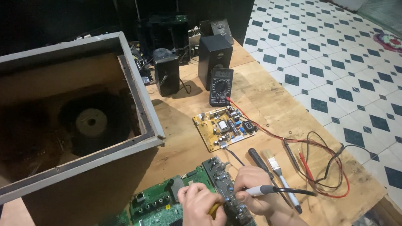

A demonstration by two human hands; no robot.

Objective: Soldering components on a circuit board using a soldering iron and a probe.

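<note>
Nearest, the left hand grips a yellow-handled tool, fingers closed, over the green circuit board at the counter edge. The right hand pinches a soldering iron against the same board. Beyond lie a yellow circuit board and a multimeter. The open wooden speaker cabinet contains one speaker driver.

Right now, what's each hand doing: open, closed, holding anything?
Left hand: closed around a yellow-handled tool, over the green circuit board.
Right hand: closed on a grey pen-like tool with a black cord, its tip at the dark board.
</note>
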